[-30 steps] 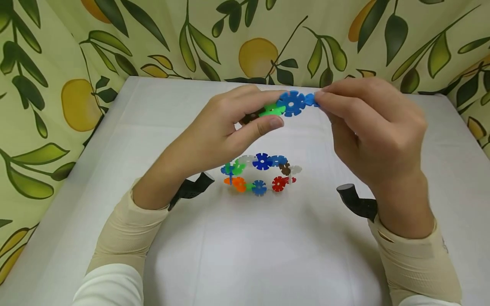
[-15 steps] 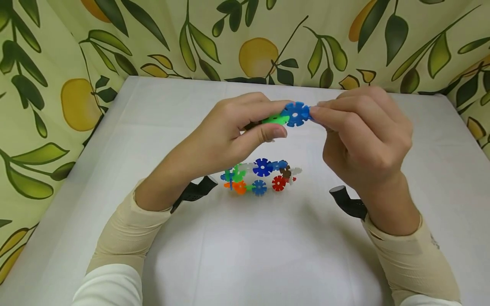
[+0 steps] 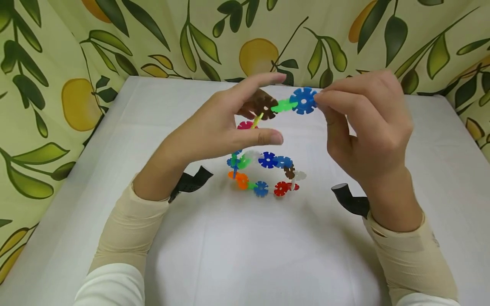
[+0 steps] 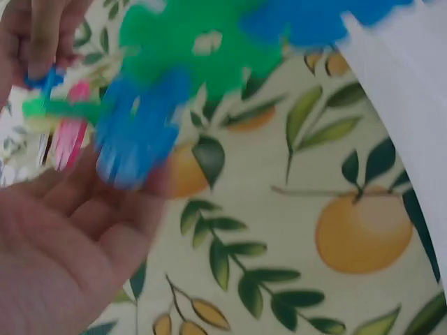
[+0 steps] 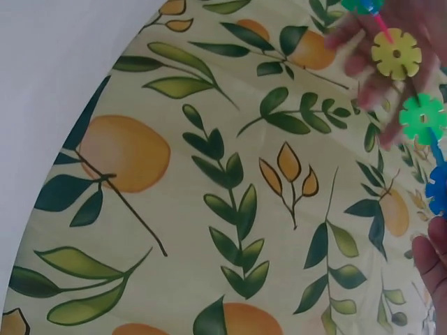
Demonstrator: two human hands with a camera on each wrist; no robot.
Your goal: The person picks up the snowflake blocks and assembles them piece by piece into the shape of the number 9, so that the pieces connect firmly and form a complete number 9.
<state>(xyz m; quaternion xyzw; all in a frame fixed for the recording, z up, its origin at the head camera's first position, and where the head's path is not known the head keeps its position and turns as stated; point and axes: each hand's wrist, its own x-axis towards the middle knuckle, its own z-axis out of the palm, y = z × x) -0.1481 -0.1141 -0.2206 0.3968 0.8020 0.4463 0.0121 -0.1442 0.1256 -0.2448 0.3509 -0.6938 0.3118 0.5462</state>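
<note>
A chain of slotted plastic snowflake discs hangs raised above the table. My right hand [image 3: 367, 123] pinches a blue disc [image 3: 303, 100] at the chain's right end. A green disc [image 3: 284, 105], a brown disc [image 3: 266, 106], a yellow disc [image 3: 257, 122] and a pink disc [image 3: 246, 125] follow toward my left hand [image 3: 218, 119]. Its thumb and index finger are spread apart, with the chain passing between them. In the left wrist view, its fingers lie behind a blurred blue disc [image 4: 136, 132]. The right wrist view catches a yellow disc [image 5: 396, 54] and a green disc [image 5: 423, 118].
Below the hands, a ring of linked multicoloured discs [image 3: 261, 189] sits on the white-covered table [image 3: 245, 255]. A curtain [image 3: 214, 38] printed with leaves and fruit hangs behind the table and at its sides. Black camera mounts [image 3: 193, 180] stick out from both wrists.
The left thumb and index finger have parted from the green disc, uncovering the brown, yellow and pink discs. My right hand dipped, then rose again, holding the blue end; the ring below shifted slightly.
</note>
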